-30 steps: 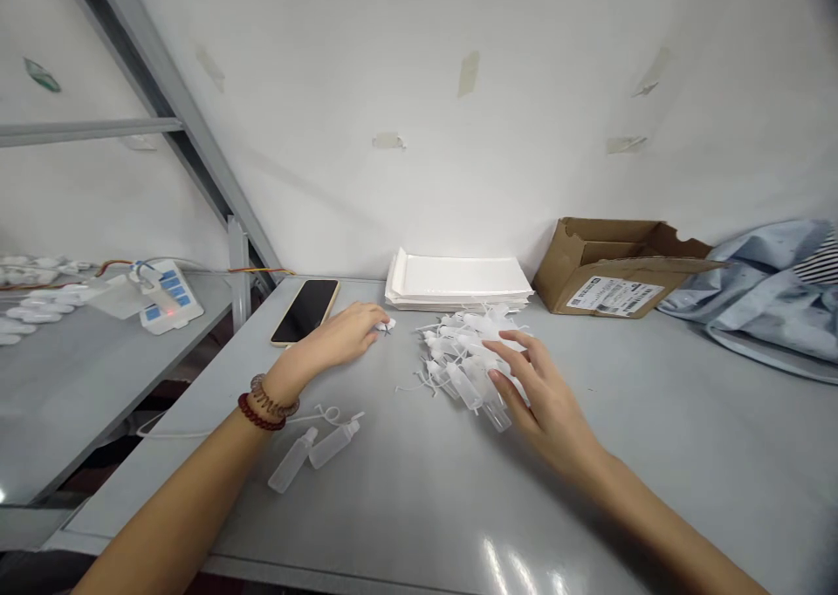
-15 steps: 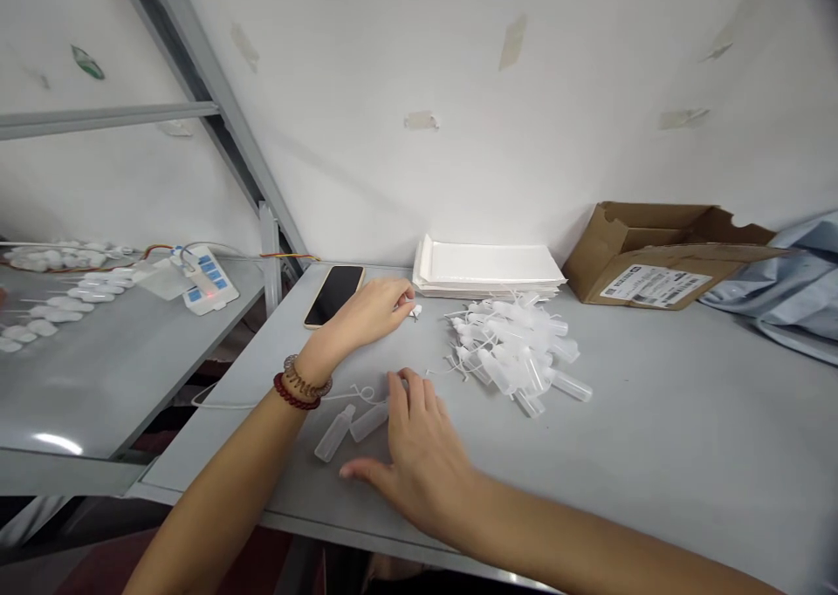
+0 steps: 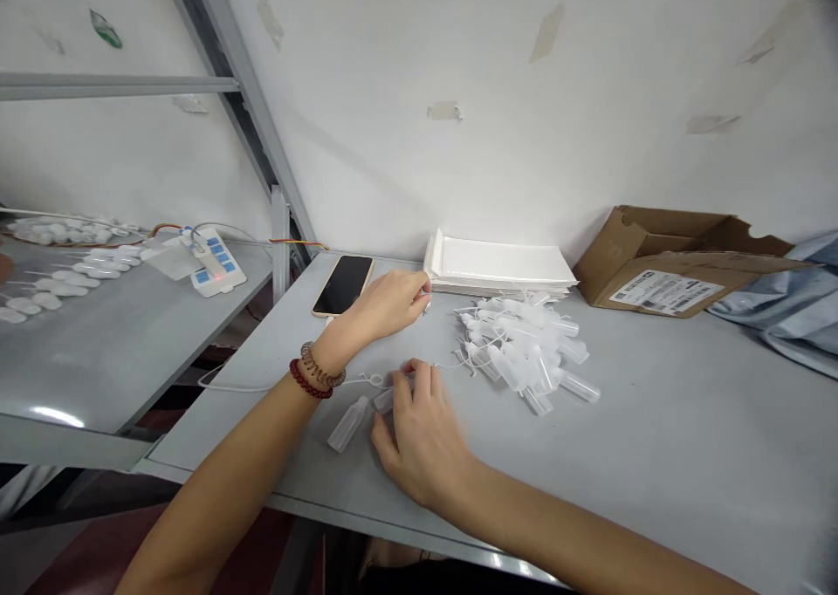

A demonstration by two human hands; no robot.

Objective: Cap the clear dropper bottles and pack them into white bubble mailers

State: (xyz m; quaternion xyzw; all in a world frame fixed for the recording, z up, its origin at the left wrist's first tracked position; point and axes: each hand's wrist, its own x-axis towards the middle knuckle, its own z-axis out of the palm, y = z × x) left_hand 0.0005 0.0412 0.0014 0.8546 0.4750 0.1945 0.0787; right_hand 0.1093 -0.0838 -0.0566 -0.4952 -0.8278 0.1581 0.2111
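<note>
In the head view, the right hand (image 3: 422, 429) is over the near part of the grey tabletop (image 3: 655, 438), thumb and fingers parted and bent, partly open about a translucent bottle (image 3: 385, 401) that lies on its side; the fingers hide much of it, and whether they grip it I cannot tell. Just to the left of it lies a second bottle (image 3: 349, 424), tilted, its neck pointing away from the person. The left hand (image 3: 393, 305) is farther back, palm down, fingers curled nearly together by a small white piece (image 3: 428, 304); whether they pinch it is hidden. Two coiled bands (image 3: 314, 379), one brown and one dark red, circle the left wrist. Beside this hand lies a phone (image 3: 342, 286), screen up and dark, with a white cable (image 3: 236, 388) on the tabletop nearby. To the right of both hands is a loose pile of clear bottles (image 3: 524, 342), with thin white strings at its left edge. Behind the pile, against the wall, is a stack of flat white packets (image 3: 504, 262); right of that sit an open cardboard box (image 3: 595, 263) and a light blue cloth (image 3: 772, 307). On the neighbouring surface at left are a power strip (image 3: 220, 263) and rows of white oval pieces (image 3: 65, 285).
</note>
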